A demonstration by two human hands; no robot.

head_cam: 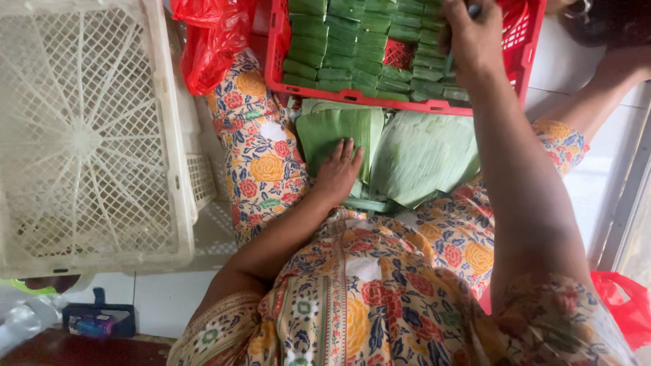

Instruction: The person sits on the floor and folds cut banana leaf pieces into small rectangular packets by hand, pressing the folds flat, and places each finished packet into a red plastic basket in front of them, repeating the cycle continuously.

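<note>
A seated person handles banana leaves and leaf-wrapped parcels, seen from above.

Flat banana leaves (413, 159) lie on the lap at centre. The left hand (337, 171) rests on them, palm down, fingers spread. At one o'clock, the right hand (472, 37) reaches into a red crate (274, 61), fingers curled around a dark slim object above the rows of green leaf-wrapped parcels (352, 47) packed inside. A red plastic bag (210, 37) sits at eleven o'clock, a white lattice crate (88, 135) at nine. The floral dress (359, 298) fills six o'clock.
</note>
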